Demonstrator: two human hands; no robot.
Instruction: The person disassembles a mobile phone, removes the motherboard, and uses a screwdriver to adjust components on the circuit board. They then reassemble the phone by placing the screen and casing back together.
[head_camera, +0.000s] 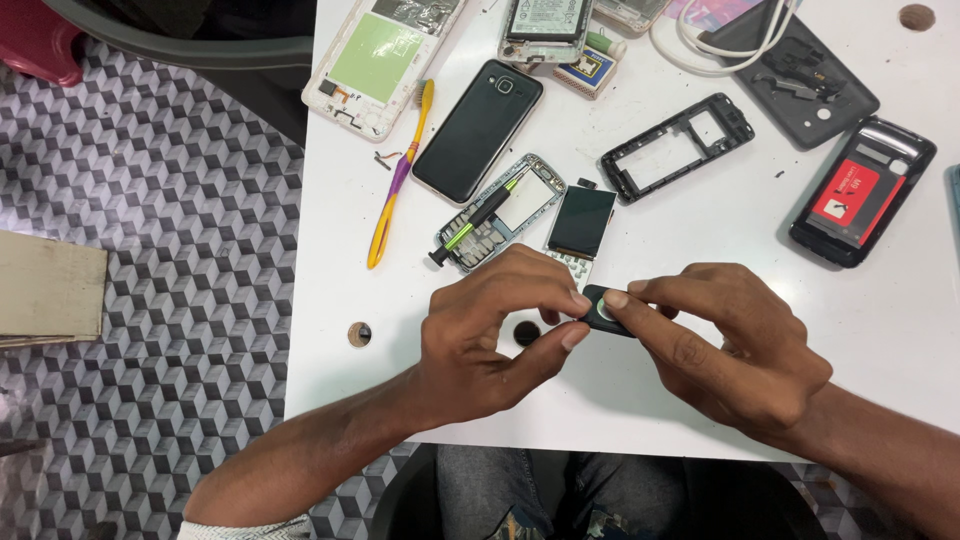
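Both hands meet over the near part of the white counter (330, 380), and between them is a small black part (603, 310), flat and with rounded corners. The left hand (490, 345) pinches its left end with thumb and forefinger; the right hand (725, 345) is closed on the other side, with the forefinger lying on top. The part is held just above the counter, near the front edge, and it does not seem to rest on anything.

As far as one can judge, the work is in the middle. Several phones are already taken apart: a keypad frame (498, 212) lies with a screwdriver (480, 222) on it, a small screen (581, 222) lies just beside it, and an empty black frame (678, 146) is farther back. A closed black phone (478, 130) and a yellow toothbrush (400, 175) are on the left, and a phone with a red label (862, 190) is on the right. Nothing near the hands is put together again, so the assembling looks still to be done. What exactly the black part is, I cannot tell.
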